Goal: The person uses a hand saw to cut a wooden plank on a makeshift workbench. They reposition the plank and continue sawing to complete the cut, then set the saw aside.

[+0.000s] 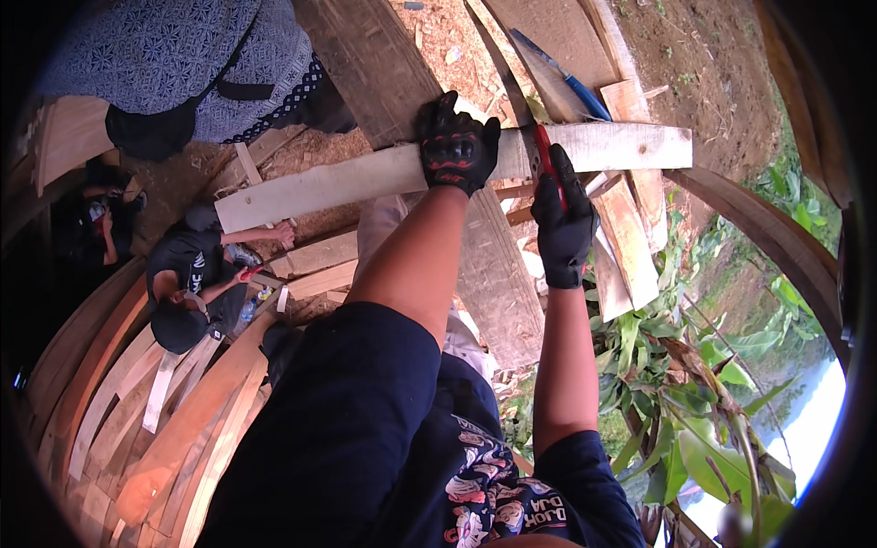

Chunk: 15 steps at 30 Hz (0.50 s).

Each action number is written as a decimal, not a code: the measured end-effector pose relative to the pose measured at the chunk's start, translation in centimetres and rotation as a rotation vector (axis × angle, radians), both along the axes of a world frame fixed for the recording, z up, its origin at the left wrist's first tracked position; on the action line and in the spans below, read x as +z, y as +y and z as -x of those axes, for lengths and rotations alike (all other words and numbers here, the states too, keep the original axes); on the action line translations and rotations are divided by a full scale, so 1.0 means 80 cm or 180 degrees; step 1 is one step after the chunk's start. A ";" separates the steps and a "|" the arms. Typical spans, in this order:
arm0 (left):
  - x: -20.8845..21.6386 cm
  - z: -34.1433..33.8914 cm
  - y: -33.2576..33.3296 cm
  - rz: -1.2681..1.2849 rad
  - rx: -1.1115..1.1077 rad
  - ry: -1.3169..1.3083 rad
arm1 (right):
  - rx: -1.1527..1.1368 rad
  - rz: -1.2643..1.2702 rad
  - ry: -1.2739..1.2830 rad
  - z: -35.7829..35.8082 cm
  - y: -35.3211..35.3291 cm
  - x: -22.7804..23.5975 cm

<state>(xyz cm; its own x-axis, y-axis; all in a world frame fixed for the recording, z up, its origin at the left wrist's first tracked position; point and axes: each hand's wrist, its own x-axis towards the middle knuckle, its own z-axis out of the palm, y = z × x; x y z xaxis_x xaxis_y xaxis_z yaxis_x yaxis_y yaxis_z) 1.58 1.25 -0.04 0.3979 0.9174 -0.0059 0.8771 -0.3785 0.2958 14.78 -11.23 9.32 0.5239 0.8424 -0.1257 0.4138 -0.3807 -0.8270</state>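
A long pale wooden plank lies crosswise in front of me on a wide, weathered board. My left hand, in a black glove with red marks, is closed over the plank with its fingers at the far edge. To its right, my black-gloved right hand is wrapped round the red handle of a hand saw. The saw's long dark blade reaches away from me, across the plank's far edge. Whether its teeth are in the wood, I cannot tell.
A blue-handled tool lies on boards beyond the plank's right end. At left, a crouching person in black holds something red near curved planks. Another person in patterned cloth is at the upper left. Leafy plants stand at right.
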 end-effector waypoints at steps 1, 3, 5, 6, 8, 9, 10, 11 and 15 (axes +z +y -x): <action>0.001 -0.001 0.001 0.0018 -0.0015 0.0045 | 0.0136 -0.0272 -0.0295 0.003 0.001 -0.005; 0.000 -0.001 0.002 0.0074 -0.0036 0.0149 | 0.0246 -0.0462 -0.0645 0.009 -0.004 -0.006; 0.000 -0.002 0.003 0.0251 -0.0059 0.0211 | 0.0141 -0.0276 -0.0619 0.014 -0.024 0.006; 0.000 -0.003 0.001 0.0350 -0.0066 0.0238 | 0.0067 -0.0153 -0.0530 0.016 -0.038 0.013; -0.003 -0.003 -0.001 0.0145 0.0010 0.0235 | -0.0166 0.0202 -0.0018 0.024 -0.090 0.032; -0.004 -0.004 0.001 0.0034 0.0050 0.0227 | -0.0198 0.0247 0.0030 0.028 -0.114 0.043; -0.004 -0.004 0.001 0.0097 0.0045 0.0220 | -0.0225 0.0296 0.0076 0.031 -0.138 0.054; -0.003 -0.004 0.000 0.0133 0.0021 0.0253 | -0.0283 0.0351 0.0126 0.036 -0.163 0.073; -0.013 -0.004 0.001 0.0035 0.0050 0.0232 | -0.0601 0.0739 0.0461 0.047 -0.239 0.166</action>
<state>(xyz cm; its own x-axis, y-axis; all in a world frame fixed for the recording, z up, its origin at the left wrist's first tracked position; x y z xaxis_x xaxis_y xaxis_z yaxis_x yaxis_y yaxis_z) 1.87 1.34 -1.06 0.3816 0.9233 -0.0446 0.9022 -0.3616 0.2350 11.01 -30.33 22.62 0.6308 0.6722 -0.3876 0.2023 -0.6247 -0.7542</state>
